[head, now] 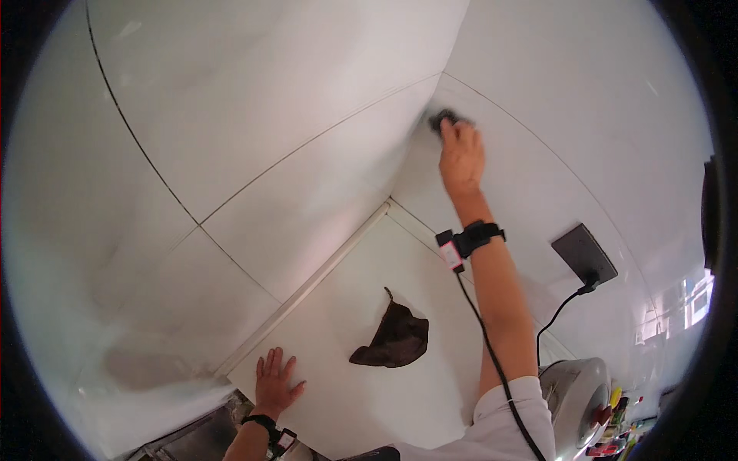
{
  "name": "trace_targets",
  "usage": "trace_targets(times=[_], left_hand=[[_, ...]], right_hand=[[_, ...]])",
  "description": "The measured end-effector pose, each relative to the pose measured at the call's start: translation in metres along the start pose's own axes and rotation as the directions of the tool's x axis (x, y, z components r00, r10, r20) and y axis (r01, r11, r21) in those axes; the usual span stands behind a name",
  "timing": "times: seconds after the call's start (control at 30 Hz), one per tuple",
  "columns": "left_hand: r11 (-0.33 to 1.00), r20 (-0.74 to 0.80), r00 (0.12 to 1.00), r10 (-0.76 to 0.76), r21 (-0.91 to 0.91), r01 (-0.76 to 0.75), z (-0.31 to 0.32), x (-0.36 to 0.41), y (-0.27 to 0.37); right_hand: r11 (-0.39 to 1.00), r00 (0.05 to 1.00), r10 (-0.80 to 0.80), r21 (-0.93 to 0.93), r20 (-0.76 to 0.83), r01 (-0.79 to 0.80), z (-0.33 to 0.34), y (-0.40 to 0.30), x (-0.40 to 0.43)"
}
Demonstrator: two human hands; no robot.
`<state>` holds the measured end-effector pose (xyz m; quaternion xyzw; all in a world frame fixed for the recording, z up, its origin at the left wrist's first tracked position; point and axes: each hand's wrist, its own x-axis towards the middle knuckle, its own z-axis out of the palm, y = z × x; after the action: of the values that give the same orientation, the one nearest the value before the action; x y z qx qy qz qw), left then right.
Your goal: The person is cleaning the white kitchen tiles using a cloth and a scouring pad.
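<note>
My right hand (463, 151) is raised against the right-hand tiled wall (519, 173), close to the corner, with its fingers on a dark scrubbing pad or cloth (444, 119) that is blurred. My left hand (277, 383) lies palm down on the white countertop (357, 415) near its left edge, fingers spread, holding nothing. Between my arms a dark brown cloth (398, 340) with a hanging loop lies crumpled on the countertop. Both wrists wear black straps with small devices, and a cable runs along my right arm.
A dark wall socket (584, 252) with a plugged-in black cord is on the right wall. Below it stands a grey, rounded lidded appliance (576, 397), with several colourful items (620, 426) beyond. A dark metal-edged recess (207, 432) lies at the lower left. A raised strip (311, 288) borders the left wall.
</note>
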<state>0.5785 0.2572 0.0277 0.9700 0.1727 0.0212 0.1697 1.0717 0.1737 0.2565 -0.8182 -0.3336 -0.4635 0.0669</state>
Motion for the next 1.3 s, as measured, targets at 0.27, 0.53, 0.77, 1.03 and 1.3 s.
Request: trace_targets(times=[0.27,0.53,0.77,1.03,1.3], left_hand=[[0.997,0.060,0.998,-0.023,0.068,0.019,-0.006,0.004,0.006],[0.999,0.067,0.997,-0.024,0.045,0.021,-0.017,0.003,0.006],[0.999,0.014,1.000,0.026,0.019,-0.027,-0.007,0.003,0.005],[0.999,0.047,0.999,-0.004,0.041,0.002,-0.013,0.001,0.004],[0.997,0.031,0.999,0.037,0.064,-0.039,-0.004,0.000,0.003]], right_hand=[[0.983,0.997,-0.077,-0.166,0.012,0.078,-0.046,0.013,0.068],[0.982,0.999,-0.007,-0.186,-0.037,0.000,-0.072,0.044,0.033],[0.980,1.000,-0.015,-0.201,-0.013,0.012,-0.050,0.022,0.064],[0.984,0.995,-0.003,-0.176,-0.101,-0.015,-0.071,0.048,0.041],[0.989,0.992,-0.053,-0.146,-0.115,0.036,-0.059,0.019,0.089]])
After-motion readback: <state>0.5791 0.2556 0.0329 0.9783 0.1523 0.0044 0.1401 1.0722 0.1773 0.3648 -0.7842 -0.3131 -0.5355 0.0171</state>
